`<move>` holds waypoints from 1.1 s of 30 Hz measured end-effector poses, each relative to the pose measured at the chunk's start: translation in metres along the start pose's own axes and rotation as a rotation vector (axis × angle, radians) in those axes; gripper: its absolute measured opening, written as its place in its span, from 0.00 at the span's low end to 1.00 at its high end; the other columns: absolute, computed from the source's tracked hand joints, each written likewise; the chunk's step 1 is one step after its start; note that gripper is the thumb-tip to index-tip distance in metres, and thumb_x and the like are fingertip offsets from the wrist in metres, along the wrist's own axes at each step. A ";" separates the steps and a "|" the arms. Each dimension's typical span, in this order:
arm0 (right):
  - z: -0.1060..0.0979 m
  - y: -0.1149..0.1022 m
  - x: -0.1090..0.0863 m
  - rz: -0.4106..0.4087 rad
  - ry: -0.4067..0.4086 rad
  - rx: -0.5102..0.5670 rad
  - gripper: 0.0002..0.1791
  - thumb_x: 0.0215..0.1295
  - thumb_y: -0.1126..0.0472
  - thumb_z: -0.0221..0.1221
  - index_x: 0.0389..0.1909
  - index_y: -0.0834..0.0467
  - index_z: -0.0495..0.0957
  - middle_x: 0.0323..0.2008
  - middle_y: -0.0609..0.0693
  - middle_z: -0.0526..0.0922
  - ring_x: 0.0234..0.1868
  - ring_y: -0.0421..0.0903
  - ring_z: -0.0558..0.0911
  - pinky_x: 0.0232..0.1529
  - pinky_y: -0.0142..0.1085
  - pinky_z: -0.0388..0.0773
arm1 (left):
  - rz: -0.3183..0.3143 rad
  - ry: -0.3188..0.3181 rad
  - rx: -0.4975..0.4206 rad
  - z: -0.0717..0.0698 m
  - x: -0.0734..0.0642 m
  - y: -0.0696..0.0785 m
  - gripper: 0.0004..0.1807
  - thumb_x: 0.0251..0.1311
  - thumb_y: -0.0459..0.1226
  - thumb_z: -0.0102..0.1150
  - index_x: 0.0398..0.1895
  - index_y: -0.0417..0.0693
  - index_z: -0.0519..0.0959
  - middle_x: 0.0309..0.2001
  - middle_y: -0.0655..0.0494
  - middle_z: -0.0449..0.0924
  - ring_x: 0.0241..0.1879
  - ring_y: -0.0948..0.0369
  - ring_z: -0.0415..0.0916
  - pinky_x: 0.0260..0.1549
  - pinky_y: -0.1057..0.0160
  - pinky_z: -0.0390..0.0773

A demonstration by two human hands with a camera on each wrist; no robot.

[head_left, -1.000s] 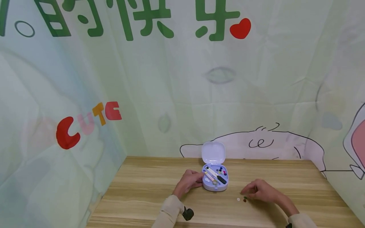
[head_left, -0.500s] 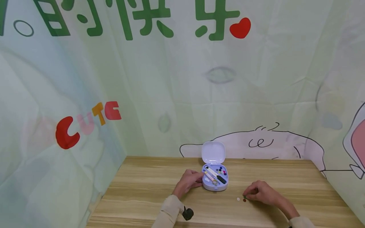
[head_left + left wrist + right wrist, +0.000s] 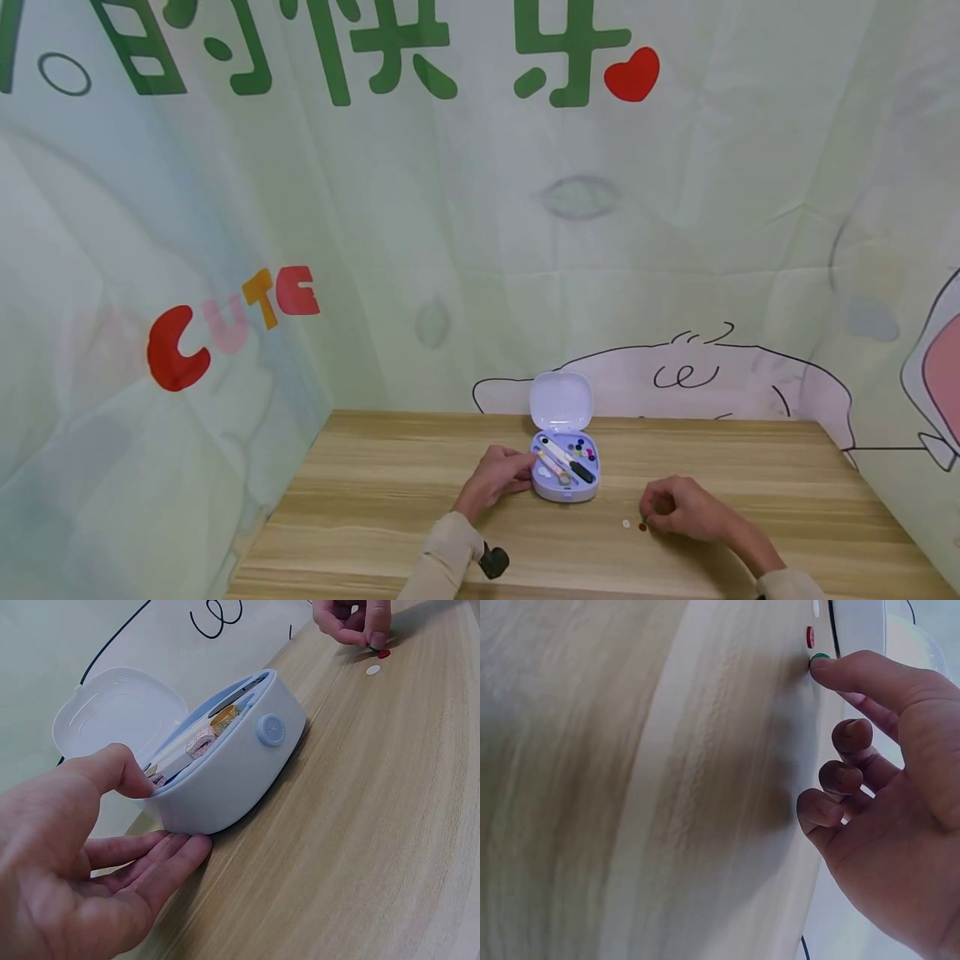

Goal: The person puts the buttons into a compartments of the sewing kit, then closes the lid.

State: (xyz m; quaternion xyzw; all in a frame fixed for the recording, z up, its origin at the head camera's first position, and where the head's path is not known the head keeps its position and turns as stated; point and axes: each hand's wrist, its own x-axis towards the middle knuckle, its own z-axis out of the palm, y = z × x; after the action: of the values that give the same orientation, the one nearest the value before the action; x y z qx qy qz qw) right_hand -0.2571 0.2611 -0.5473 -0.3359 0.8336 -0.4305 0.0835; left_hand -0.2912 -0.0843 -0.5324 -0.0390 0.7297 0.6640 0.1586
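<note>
A sewing box (image 3: pixel 566 496) stands on the table with its white lid (image 3: pixel 561 402) raised. My left hand (image 3: pixel 495 477) holds the box at its left side, thumb over the rim and fingers against the lower wall. Out to the right, my right hand (image 3: pixel 686 507) pinches a green button (image 3: pixel 820 657) between thumb and index finger, at the tabletop. Close beside it lies a red button (image 3: pixel 384 654), and slightly farther left a white button (image 3: pixel 373 670). The right hand's other fingers are loosely bent.
Inside the box are a pink-and-white tape measure (image 3: pixel 201 742), a gold ring-shaped item (image 3: pixel 225 718), a black-ended tool (image 3: pixel 582 472) and several coloured buttons (image 3: pixel 585 452). Behind the wooden table (image 3: pixel 390 450) hangs a printed cloth (image 3: pixel 450 208).
My right hand has moved slightly right and its thumb and index finger have closed on the green button. The left hand and box have stayed in place.
</note>
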 end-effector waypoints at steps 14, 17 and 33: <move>-0.004 -0.008 0.018 0.036 0.126 -0.038 0.08 0.63 0.69 0.67 0.33 0.52 0.81 0.21 0.38 0.68 0.24 0.34 0.69 0.22 0.29 0.69 | 0.004 -0.002 -0.029 0.000 0.001 -0.002 0.12 0.65 0.33 0.64 0.44 0.29 0.80 0.39 0.44 0.84 0.37 0.58 0.82 0.45 0.57 0.89; -0.005 -0.013 0.024 0.091 0.145 -0.007 0.04 0.65 0.65 0.67 0.34 0.54 0.82 0.22 0.41 0.67 0.25 0.37 0.69 0.24 0.29 0.67 | 0.001 0.000 -0.025 0.000 0.002 -0.002 0.12 0.65 0.33 0.64 0.43 0.29 0.80 0.39 0.44 0.84 0.37 0.58 0.82 0.45 0.58 0.89; 0.004 -0.027 0.063 0.333 0.304 0.163 0.08 0.68 0.57 0.68 0.41 0.57 0.83 0.28 0.49 0.70 0.33 0.47 0.71 0.29 0.32 0.67 | 0.009 -0.001 -0.024 0.001 0.003 -0.004 0.12 0.65 0.33 0.63 0.44 0.29 0.80 0.38 0.45 0.84 0.37 0.58 0.82 0.45 0.57 0.89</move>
State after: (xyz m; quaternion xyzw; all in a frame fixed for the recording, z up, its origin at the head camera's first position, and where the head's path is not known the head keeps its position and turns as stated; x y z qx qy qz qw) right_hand -0.2904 0.2078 -0.5198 -0.1174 0.8431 -0.5221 0.0538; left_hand -0.2924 -0.0838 -0.5370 -0.0375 0.7218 0.6734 0.1554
